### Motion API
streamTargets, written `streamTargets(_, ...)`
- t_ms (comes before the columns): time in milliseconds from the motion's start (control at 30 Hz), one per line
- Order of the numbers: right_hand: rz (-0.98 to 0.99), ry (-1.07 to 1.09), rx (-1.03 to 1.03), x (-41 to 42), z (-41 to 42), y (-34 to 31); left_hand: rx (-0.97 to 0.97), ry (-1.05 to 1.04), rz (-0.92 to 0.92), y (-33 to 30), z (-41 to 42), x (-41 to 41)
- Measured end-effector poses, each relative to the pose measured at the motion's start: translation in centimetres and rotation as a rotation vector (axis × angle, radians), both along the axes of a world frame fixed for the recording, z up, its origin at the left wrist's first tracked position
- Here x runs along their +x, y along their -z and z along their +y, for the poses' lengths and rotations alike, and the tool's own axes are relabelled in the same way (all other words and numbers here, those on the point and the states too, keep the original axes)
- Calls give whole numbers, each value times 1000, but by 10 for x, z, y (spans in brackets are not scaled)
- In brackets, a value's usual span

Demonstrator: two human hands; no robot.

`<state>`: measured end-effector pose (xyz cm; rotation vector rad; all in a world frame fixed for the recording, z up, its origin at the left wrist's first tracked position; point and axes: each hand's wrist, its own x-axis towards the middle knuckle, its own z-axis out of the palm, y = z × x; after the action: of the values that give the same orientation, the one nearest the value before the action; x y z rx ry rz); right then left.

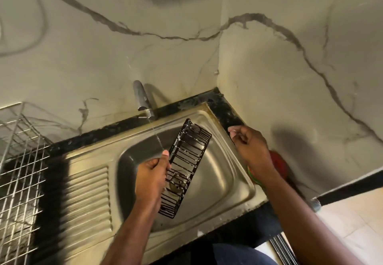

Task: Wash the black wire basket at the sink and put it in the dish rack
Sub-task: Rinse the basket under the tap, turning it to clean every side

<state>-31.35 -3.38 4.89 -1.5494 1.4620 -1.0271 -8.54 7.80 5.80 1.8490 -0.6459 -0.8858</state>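
The dish rack (20, 161) is cut off by the left edge. The right hand (251, 147) hides most of a red, perhaps round, object (278, 164).

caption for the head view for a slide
Left hand holds the soapy black wire basket over the sink under running tap.

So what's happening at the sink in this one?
A person is washing a black wire basket over the steel sink. The left hand grips its long side and holds it tilted beside a thin stream from the tap; white suds cling to the wires. The right hand hovers by the sink's far rim, holding nothing. The dish rack waits at left.
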Motion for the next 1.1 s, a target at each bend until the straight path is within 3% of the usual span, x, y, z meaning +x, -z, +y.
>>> streamTargets(233,153,-452,-191,93,-11,-5,82,-19,2,11,-10,27)
streamTargets(400,109,-551,-229,146,-34,8,100,-94,50,23,-12,43)
streamTargets(533,-90,-530,79,193,-61,14,109,-56,219,35,-8,50)
streamTargets(633,-457,-480,543,231,-81,11,126,-51,250,40,-2,51)
streamTargets(767,-680,-473,1076,270,-102,8,115,-120,302,48,-3,59)
streamTargets(933,-862,-467,1244,282,-108,18,24,-174,422,56,-6,65)
streamTargets(1100,-763,-466,1167,270,-104,22,-29,-125,458,63,-11,71)
